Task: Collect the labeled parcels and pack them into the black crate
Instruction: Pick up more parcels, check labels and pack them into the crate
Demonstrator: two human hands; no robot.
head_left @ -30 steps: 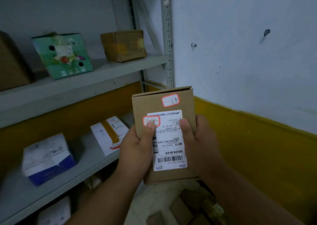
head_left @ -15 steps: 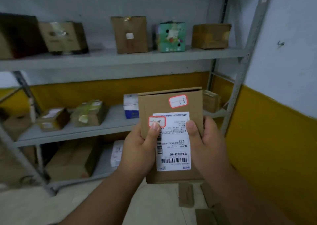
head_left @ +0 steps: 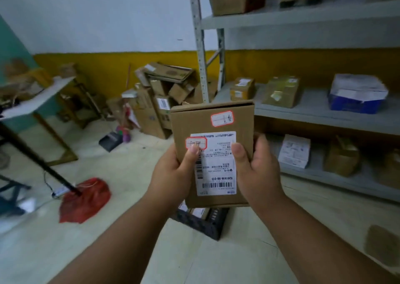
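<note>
Head view: 1 parcel [head_left: 213,154] is held upright at mid-frame, label side turned to the camera.
Left hand [head_left: 173,175]: fingers are curled round the parcel's left edge, and the thumb is pressed on the label near the lower red-edged sticker.
Right hand [head_left: 255,171]: the right edge is gripped the same way, with the thumb laid on the white label.
Parcel axis: the long axis runs from 12 to 6 o'clock; the printed label is seen upside down.
Crate [head_left: 201,221]: it is seen on the floor at 6 o'clock from the parcel, directly below both hands and mostly hidden by the parcel. Only its near corner and a little of its inside are shown, where something pale seems to lie.
Key relation: the crate is judged to lie straight down from the parcel, about equally near to both hands.
Next move, as a judgement: lowering toward 6 o'clock is called for, and the parcel would probably be laid flat to fit.
Shelf [head_left: 324,115]: other boxes are kept at 3 o'clock, well apart from the hands.
</note>
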